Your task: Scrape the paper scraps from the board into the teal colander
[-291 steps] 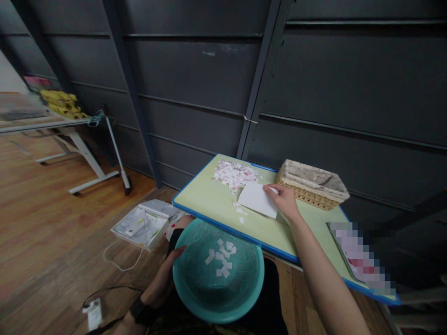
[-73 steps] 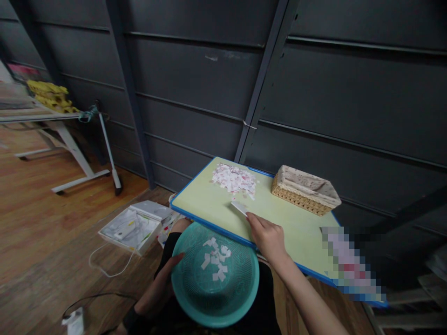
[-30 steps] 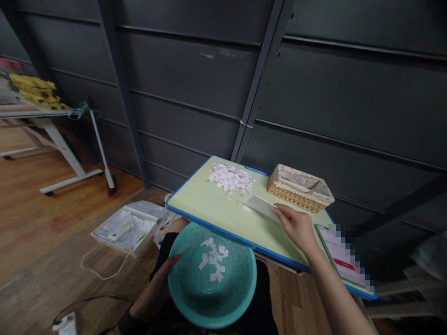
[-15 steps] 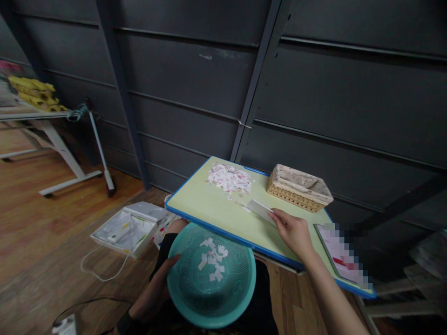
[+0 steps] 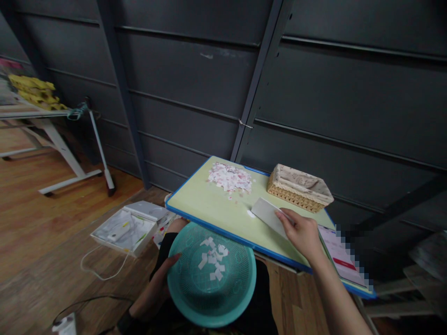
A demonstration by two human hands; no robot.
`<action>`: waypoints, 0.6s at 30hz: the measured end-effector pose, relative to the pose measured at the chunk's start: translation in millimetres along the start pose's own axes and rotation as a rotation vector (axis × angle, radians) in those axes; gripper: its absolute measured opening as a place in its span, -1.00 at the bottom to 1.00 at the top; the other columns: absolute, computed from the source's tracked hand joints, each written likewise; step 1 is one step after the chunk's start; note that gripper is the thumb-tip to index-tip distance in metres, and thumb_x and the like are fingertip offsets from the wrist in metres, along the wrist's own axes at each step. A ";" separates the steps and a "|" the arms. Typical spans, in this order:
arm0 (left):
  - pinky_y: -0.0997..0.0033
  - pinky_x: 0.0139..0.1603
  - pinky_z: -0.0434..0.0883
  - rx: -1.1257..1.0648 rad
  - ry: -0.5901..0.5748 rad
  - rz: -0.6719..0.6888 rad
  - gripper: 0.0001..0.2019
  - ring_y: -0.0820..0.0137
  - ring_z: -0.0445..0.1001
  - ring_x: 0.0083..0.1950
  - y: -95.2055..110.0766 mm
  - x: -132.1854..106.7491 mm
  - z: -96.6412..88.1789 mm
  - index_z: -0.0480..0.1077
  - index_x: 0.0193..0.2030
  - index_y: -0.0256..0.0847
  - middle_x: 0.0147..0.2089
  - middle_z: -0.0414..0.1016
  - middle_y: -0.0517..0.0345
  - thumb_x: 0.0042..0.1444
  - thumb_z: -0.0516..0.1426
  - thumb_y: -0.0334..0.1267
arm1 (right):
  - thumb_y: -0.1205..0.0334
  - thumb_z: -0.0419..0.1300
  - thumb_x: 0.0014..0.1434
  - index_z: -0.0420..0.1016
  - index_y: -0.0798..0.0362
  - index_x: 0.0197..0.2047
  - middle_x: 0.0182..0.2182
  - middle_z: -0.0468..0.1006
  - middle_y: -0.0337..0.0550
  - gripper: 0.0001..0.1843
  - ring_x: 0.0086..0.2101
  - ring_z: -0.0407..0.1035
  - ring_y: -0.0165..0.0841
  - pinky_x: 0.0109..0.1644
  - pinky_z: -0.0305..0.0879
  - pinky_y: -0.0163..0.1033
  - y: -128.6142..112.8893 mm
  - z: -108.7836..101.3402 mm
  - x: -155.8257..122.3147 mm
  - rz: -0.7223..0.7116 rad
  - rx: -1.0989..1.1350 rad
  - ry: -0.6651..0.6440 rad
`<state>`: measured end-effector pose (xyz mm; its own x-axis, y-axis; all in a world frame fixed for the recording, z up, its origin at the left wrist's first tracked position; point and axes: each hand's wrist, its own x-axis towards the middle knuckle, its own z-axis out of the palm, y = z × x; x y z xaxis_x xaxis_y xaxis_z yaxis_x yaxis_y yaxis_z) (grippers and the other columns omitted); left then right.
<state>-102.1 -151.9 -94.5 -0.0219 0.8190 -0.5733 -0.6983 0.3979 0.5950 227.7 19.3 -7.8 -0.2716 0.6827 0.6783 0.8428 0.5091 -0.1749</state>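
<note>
My right hand (image 5: 301, 232) grips a flat, pale grey rectangular plate (image 5: 268, 215) by its near end, above the yellow-green tabletop (image 5: 206, 204) with a blue edge. By the plate's far edge lies a small white paper scrap (image 5: 251, 213). Farther back, a heap of white and pinkish paper scraps (image 5: 230, 178) is spread on the table. On my lap sits a green plastic colander (image 5: 209, 309), just below the table's front edge. Several white paper pieces (image 5: 211, 257) rest inside it. My left hand (image 5: 163, 275) holds the colander's left rim, thumb over the edge.
A lined wicker basket (image 5: 296, 190) stands at the table's back right. A tablet-like screen (image 5: 344, 258), partly blurred out, lies at the right edge. An open white box (image 5: 125, 228) with a cable is on the floor at left. Dark metal panels (image 5: 188, 93) rise behind the table.
My right hand has moved a little to the right and turned the grey plate, so more of its face shows. My left hand and the colander stay put.
</note>
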 end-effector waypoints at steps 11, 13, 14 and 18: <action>0.09 0.26 0.40 -0.028 -0.008 -0.027 -0.23 0.01 0.59 0.13 1.6 -4.2 2.6 0.05 0.43 -0.49 0.01 0.70 -0.13 0.18 0.17 -0.10 | -0.05 0.00 0.35 0.67 0.00 -0.22 -0.36 0.71 -0.09 -0.53 -0.44 0.58 -0.24 -0.37 0.38 -0.27 0.2 13.3 17.7 -0.043 0.034 -0.090; 0.08 0.25 0.41 -0.015 0.001 -0.033 -0.23 0.00 0.60 0.11 2.1 -4.7 3.2 0.06 0.42 -0.50 -0.03 0.71 -0.13 0.19 0.17 -0.09 | -0.04 0.00 0.35 0.67 0.00 -0.22 -0.34 0.71 -0.08 -0.54 -0.42 0.58 -0.24 -0.35 0.38 -0.26 2.3 15.6 23.0 -0.054 0.027 -0.102; 0.07 0.25 0.41 -0.005 0.005 -0.035 -0.23 -0.01 0.60 0.10 1.8 -4.2 2.7 0.07 0.42 -0.50 -0.05 0.72 -0.12 0.19 0.17 -0.09 | -0.03 -0.01 0.35 0.67 0.01 -0.22 -0.32 0.71 -0.07 -0.54 -0.41 0.58 -0.24 -0.34 0.38 -0.26 3.4 16.7 25.5 -0.059 0.021 -0.106; 0.09 0.28 0.38 0.006 0.000 -0.036 -0.21 0.02 0.62 0.08 -1.1 0.7 -2.7 0.02 0.45 -0.44 -0.07 0.73 -0.07 0.19 0.17 -0.07 | -0.01 0.00 0.35 0.67 0.03 -0.20 -0.31 0.71 -0.03 -0.55 -0.42 0.58 -0.24 -0.36 0.37 -0.27 6.2 18.3 28.8 -0.077 -0.008 -0.095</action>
<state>-103.3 -152.9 -97.0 0.0036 0.8043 -0.5942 -0.6945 0.4295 0.5772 216.6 51.7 -2.5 -0.3778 0.6885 0.6190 0.8212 0.5580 -0.1194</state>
